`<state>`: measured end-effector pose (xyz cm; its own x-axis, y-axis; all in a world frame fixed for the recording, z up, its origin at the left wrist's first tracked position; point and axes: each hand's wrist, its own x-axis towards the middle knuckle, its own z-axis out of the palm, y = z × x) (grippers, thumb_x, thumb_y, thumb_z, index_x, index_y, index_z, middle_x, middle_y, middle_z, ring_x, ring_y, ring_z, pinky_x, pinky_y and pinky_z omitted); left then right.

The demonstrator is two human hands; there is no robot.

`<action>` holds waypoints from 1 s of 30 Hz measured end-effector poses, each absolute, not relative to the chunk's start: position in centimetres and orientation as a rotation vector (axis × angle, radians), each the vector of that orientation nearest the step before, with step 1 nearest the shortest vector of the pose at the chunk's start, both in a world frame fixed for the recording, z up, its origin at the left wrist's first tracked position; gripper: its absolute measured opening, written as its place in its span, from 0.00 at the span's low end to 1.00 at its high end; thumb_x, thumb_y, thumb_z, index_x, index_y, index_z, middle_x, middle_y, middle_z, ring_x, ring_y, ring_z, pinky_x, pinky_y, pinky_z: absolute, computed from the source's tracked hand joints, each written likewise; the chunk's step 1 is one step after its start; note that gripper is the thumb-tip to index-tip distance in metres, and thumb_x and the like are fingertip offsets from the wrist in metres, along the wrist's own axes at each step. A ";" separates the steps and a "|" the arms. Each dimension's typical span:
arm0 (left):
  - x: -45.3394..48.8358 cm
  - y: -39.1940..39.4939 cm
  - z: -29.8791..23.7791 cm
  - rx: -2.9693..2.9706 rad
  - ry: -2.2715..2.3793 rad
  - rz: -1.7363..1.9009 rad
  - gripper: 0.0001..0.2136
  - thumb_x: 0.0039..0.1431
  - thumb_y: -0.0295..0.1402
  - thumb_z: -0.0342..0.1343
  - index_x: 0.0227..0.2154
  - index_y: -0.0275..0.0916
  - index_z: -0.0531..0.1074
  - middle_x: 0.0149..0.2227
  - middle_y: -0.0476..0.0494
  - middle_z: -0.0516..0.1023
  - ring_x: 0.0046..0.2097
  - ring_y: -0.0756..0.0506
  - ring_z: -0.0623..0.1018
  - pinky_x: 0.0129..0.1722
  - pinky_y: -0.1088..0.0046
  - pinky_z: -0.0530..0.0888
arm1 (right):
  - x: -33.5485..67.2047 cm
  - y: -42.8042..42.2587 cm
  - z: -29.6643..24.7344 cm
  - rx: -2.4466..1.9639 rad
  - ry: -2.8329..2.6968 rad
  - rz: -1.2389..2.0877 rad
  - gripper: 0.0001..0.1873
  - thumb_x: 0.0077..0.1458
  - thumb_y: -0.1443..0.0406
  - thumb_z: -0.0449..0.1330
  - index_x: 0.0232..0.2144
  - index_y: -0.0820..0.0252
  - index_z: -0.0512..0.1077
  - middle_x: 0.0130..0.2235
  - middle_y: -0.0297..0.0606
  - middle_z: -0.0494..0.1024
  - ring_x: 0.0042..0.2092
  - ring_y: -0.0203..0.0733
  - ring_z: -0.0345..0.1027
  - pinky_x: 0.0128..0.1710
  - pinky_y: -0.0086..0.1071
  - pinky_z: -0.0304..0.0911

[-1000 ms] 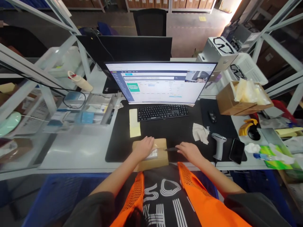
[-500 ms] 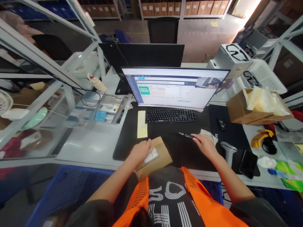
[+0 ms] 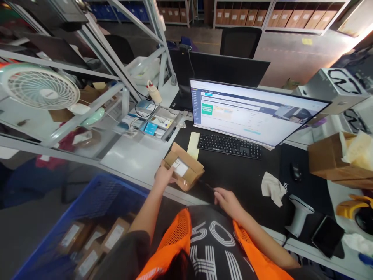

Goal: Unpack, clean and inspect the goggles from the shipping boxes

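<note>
My left hand (image 3: 163, 175) clamped on the labelled cardboard box (image 3: 188, 173) at centre frame, my right hand (image 3: 229, 201) closed around a thin dark tool (image 3: 207, 186), its tip just beside the box

- Small cardboard parcel (image 3: 189, 174), white label up, tilted at the front edge of the black desk mat (image 3: 247, 175); the left hand (image 3: 163, 177) grips its left end.
- Slim dark cutter (image 3: 207, 186), held in the right hand (image 3: 229, 201), tip just beside the parcel's near edge.
- Curved monitor (image 3: 256, 116), lit, behind a black keyboard (image 3: 229, 146).
- Yellow notepad (image 3: 194, 144), left of the keyboard.
- Crumpled tissue (image 3: 272, 188), mouse (image 3: 295, 171), barcode scanner (image 3: 300, 216), phone (image 3: 328, 235): on the right of the surface.
- Blue crate (image 3: 96, 198), below the surface on the left, holding labelled parcels (image 3: 87, 243).
</note>
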<state>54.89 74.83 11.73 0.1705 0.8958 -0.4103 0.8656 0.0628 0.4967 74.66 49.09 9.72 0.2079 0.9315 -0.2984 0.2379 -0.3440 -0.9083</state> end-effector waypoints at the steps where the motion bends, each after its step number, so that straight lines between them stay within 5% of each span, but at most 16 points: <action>1: 55.1 74.8 11.5 1.729 1.679 0.065 0.15 0.61 0.39 0.52 0.36 0.32 0.77 0.21 0.37 0.79 0.29 0.39 0.82 0.30 0.67 0.77 | 73.9 49.9 9.6 -1.734 -1.156 1.187 0.19 0.66 0.56 0.47 0.40 0.56 0.75 0.26 0.33 0.78 0.23 0.38 0.67 0.29 0.31 0.62; 7: 56.2 75.0 11.5 1.578 1.651 0.124 0.14 0.60 0.38 0.53 0.28 0.33 0.76 0.17 0.39 0.76 0.24 0.41 0.80 0.26 0.69 0.77 | 72.3 52.4 8.2 -1.831 -1.287 1.112 0.15 0.64 0.60 0.48 0.29 0.56 0.70 0.23 0.34 0.74 0.26 0.40 0.67 0.31 0.31 0.59; 13: 56.9 75.1 11.7 1.466 1.596 0.161 0.14 0.62 0.38 0.55 0.28 0.33 0.76 0.19 0.42 0.77 0.25 0.42 0.80 0.29 0.67 0.78 | 72.2 51.8 7.3 -1.891 -1.267 1.059 0.19 0.68 0.56 0.41 0.35 0.56 0.68 0.25 0.36 0.75 0.28 0.41 0.70 0.33 0.32 0.60; 23: 57.3 75.8 10.0 1.213 1.474 0.343 0.16 0.66 0.44 0.56 0.37 0.32 0.74 0.26 0.48 0.78 0.26 0.50 0.78 0.30 0.70 0.78 | 71.4 51.1 5.7 -1.820 -1.248 1.191 0.14 0.65 0.57 0.50 0.29 0.55 0.63 0.20 0.31 0.71 0.23 0.39 0.66 0.28 0.29 0.58; 30: 54.1 73.7 7.3 1.030 1.281 0.634 0.17 0.62 0.39 0.54 0.48 0.32 0.72 0.31 0.41 0.81 0.31 0.45 0.82 0.30 0.70 0.80 | 73.1 48.7 3.3 -1.890 -0.930 1.040 0.27 0.65 0.45 0.39 0.37 0.57 0.67 0.25 0.34 0.73 0.21 0.39 0.67 0.22 0.31 0.61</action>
<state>54.07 73.74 7.33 0.2166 0.8593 -0.4633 0.1524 0.4390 0.8855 73.12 48.74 3.30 0.3995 0.8574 -0.3244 0.2265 -0.4352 -0.8714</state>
